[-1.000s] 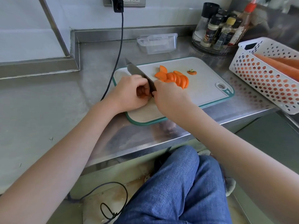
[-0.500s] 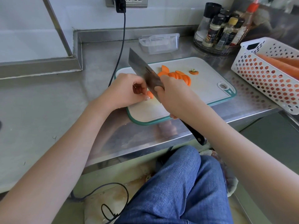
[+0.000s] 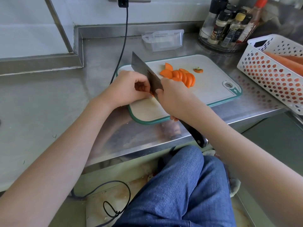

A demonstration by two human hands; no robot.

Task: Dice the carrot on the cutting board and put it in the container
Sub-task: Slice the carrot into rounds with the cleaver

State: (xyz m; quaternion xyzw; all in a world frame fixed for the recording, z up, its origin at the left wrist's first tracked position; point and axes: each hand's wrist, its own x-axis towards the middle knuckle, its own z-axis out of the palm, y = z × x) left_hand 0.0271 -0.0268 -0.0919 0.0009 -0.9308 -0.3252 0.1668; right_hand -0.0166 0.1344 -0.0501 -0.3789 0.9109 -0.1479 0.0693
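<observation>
Nearest: the person's jeans (image 3: 180, 190) and a loose black cable (image 3: 113, 208) on the floor. Steel counter (image 3: 41, 112) above. Right hand (image 3: 175, 99) wrapped around the knife (image 3: 144, 69) where blade meets handle; dark handle end sticks out past the counter edge. Blade raised, tilted, beside the left hand (image 3: 127, 89). Left hand's fingers curled down on a carrot piece (image 3: 151, 94) at the near-left part of the cutting board (image 3: 213, 89); only a sliver of orange shows. Beyond the hands: a fanned row of carrot slices (image 3: 180, 76) mid-board, the cut-off top (image 3: 198, 70) just beside it. Further back: the clear container (image 3: 164, 40), apart from the board. Far right: white basket (image 3: 268, 69) of whole carrots, spice bottles (image 3: 229, 25).
</observation>
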